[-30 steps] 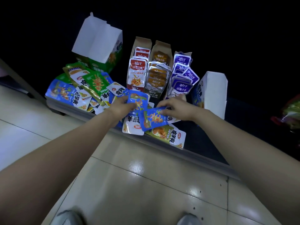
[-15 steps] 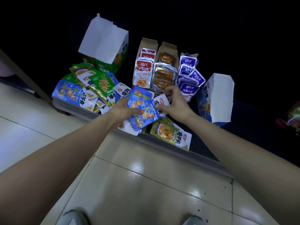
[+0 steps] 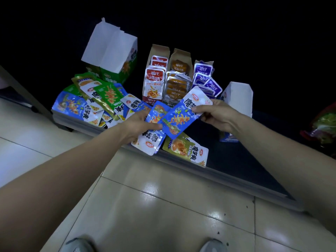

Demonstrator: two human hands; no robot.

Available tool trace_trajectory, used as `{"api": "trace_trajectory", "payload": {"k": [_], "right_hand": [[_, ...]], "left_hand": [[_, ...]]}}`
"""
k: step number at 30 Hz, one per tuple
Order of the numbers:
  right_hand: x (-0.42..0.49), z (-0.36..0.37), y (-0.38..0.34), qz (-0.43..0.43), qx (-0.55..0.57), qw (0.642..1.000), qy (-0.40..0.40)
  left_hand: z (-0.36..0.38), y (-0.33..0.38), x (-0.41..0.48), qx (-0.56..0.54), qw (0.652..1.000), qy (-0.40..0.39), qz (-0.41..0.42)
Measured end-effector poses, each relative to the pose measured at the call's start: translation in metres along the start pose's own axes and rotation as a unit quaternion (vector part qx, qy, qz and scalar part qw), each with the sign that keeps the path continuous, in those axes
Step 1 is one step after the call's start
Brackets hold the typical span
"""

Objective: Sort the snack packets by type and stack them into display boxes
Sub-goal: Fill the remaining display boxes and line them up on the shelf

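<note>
My left hand (image 3: pixel 140 125) grips a small stack of blue snack packets (image 3: pixel 153 131) above the shelf's front edge. My right hand (image 3: pixel 214 115) pinches the white top end of another blue packet (image 3: pixel 183 117), which overlaps the stack. An olive-green packet (image 3: pixel 187 149) lies just below them on the shelf. A loose heap of blue and green packets (image 3: pixel 91 104) lies to the left. Behind stand three filled display boxes: red packets (image 3: pixel 154 82), orange packets (image 3: pixel 177 82) and purple packets (image 3: pixel 203 75).
An open green-and-white box (image 3: pixel 112 57) stands at the back left. An open blue-and-white box (image 3: pixel 238 99) stands right of my right hand. The grey shelf edge (image 3: pixel 227 177) runs diagonally above a tiled floor (image 3: pixel 163 206). A red-and-green bag (image 3: pixel 323 128) lies far right.
Both hands lifted from the shelf. The right hand picked up a blue packet and brought it against the packets in the left hand, then shifted right along it.
</note>
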State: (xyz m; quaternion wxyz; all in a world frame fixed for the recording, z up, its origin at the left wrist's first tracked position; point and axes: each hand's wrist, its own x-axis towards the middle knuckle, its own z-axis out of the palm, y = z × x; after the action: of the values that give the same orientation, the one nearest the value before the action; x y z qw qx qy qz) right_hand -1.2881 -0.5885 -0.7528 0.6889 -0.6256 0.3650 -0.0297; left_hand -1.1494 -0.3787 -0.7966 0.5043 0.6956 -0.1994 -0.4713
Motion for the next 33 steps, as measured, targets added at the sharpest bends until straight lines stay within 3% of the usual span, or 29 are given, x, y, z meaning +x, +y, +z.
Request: {"api": "trace_trajectory", "payload": {"k": [3,6,11,18,24,33], "right_hand": [[-0.006,-0.011,0.007,-0.022,0.002,1.0,0.007],[-0.01,-0.013,0.028,-0.011,-0.007,0.999,-0.039],[-0.01,-0.003,0.044,-0.084,-0.191,0.97,-0.124],[-0.002,-0.009,0.054,-0.108,-0.212,0.968,-0.074],[0.002,-0.005,0.063,-0.039,-0.161,0.981,-0.1],[0.004,-0.008,0.062,-0.03,-0.163,0.985,-0.048]], "left_hand": [[0.011,0.004,0.003,0.056,0.998,-0.027,-0.015],[0.02,0.01,0.002,0.105,0.991,-0.061,-0.052],[0.034,0.015,0.005,0.116,0.981,-0.144,-0.065],[0.029,-0.002,0.015,0.063,0.995,-0.024,-0.072],[0.032,-0.006,0.02,-0.01,0.986,0.148,-0.076],[0.041,-0.01,0.024,-0.128,0.967,0.212,-0.063]]}}
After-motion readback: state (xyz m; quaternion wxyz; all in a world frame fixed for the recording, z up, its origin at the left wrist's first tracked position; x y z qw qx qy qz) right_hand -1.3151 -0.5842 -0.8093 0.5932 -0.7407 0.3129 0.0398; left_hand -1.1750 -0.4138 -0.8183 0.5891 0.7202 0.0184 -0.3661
